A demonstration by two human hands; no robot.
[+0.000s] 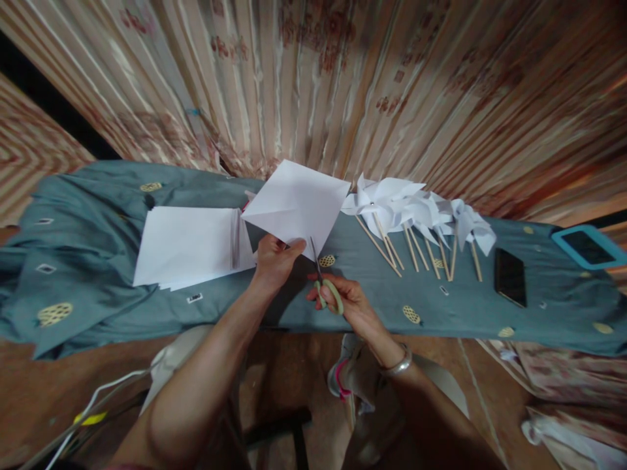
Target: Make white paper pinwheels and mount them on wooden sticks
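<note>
My left hand pinches the lower corner of a white square of paper, held up over the table. My right hand grips a pair of green-handled scissors; the blades point up and meet the paper's bottom corner. To the left lies a stack of white paper sheets. Several finished white paper pinwheels on wooden sticks lie in a row to the right.
A grey-blue cloth with yellow motifs covers the table. A black phone lies right of the pinwheels and a tablet in a blue frame sits at the far right. Striped curtains hang behind. My knees and shoe show below the table edge.
</note>
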